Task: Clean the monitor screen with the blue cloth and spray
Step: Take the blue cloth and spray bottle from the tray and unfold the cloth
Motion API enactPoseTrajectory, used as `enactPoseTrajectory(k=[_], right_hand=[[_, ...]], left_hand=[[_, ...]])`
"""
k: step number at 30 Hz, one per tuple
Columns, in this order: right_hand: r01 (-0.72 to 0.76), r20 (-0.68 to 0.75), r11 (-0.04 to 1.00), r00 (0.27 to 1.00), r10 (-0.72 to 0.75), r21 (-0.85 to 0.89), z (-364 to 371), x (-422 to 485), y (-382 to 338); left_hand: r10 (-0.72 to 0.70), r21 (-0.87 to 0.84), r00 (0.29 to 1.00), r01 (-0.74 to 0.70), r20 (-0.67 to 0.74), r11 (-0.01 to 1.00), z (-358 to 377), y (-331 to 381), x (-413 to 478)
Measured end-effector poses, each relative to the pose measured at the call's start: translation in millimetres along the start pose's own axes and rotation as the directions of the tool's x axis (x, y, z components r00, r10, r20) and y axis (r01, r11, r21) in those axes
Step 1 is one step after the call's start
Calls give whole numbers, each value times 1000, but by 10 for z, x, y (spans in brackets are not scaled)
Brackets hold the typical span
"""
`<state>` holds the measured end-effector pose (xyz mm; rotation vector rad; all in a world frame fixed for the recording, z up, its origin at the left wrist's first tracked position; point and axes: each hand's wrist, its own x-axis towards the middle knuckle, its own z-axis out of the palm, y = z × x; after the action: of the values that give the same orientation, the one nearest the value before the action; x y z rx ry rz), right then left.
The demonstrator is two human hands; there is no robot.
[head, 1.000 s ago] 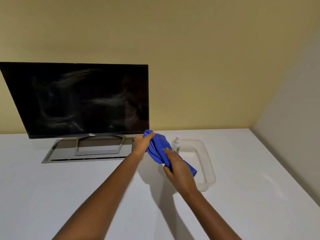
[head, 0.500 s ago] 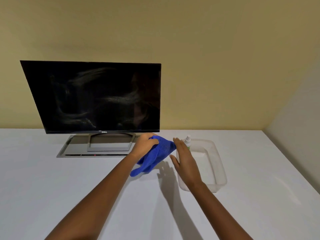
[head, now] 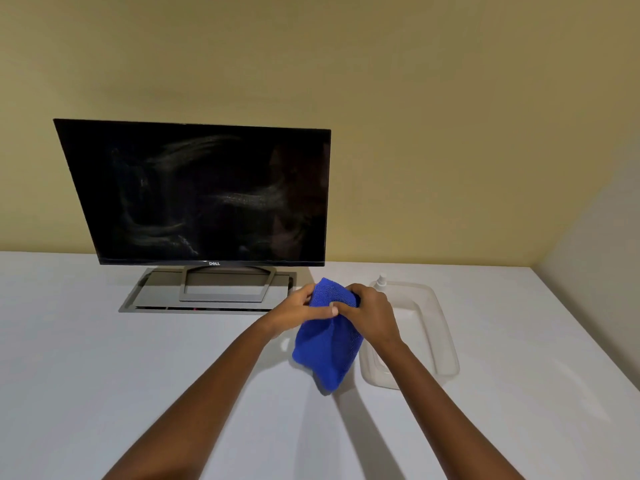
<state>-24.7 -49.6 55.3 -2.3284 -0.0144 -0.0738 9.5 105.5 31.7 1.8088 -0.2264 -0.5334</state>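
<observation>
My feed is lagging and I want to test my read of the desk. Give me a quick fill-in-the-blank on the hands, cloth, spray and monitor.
1. The left hand and the right hand both grip the ____ cloth.
2. The spray bottle stands ____ the clear tray.
3. The logo below the dark, smeared screen of the monitor reads ____.

Missing words: blue; inside; Dell.

We see the streaked black monitor (head: 201,195) upright at far left, the bunched blue cloth (head: 327,351) hanging right of it, the white spray bottle (head: 382,283) upright just beyond.
</observation>
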Motion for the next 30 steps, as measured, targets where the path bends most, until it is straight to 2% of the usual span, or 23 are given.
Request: enactPoseTrajectory(k=[3, 9, 12, 14, 17, 19, 22, 24, 27, 30], right_hand=[[-20, 14, 998, 1000, 19, 53, 25, 31, 8], [-149, 114, 941, 986, 119, 303, 62, 89, -4], [-244, 147, 902, 968, 204, 356, 116, 127, 65], [-291, 162, 896, 955, 250, 335, 180, 144, 129], [-348, 222, 912, 927, 301, 216, 329, 163, 222], [-404, 289, 901, 891, 349, 159, 455, 178, 278], [-430, 322, 898, 866, 382, 91, 619, 223, 359], [-402, 279, 916, 880, 386, 3, 681, 259, 393], [-321, 189, 933, 918, 349, -163, 731, 320, 451], [-277, 129, 918, 938, 323, -282, 766, 391, 500]], left_hand=[[-72, 161, 997, 71, 3, 984, -48, -185, -41], [-184, 235, 982, 190, -49, 953, -232, -493, -176], [-259, 206, 963, 269, -74, 941, -366, -601, -214], [-264, 193, 960, 277, -94, 941, -442, -650, -219], [-269, 382, 941, 330, -204, 863, -564, -702, -198], [-342, 508, 923, 384, -177, 771, -642, -714, -174], [-475, 598, 872, 445, -120, 666, -706, -711, -90], [-428, 674, 886, 428, -179, 602, -688, -704, 6], [-199, 832, 939, 341, -280, 438, -551, -731, 143], [-97, 865, 950, 310, -296, 394, -396, -864, 249]])
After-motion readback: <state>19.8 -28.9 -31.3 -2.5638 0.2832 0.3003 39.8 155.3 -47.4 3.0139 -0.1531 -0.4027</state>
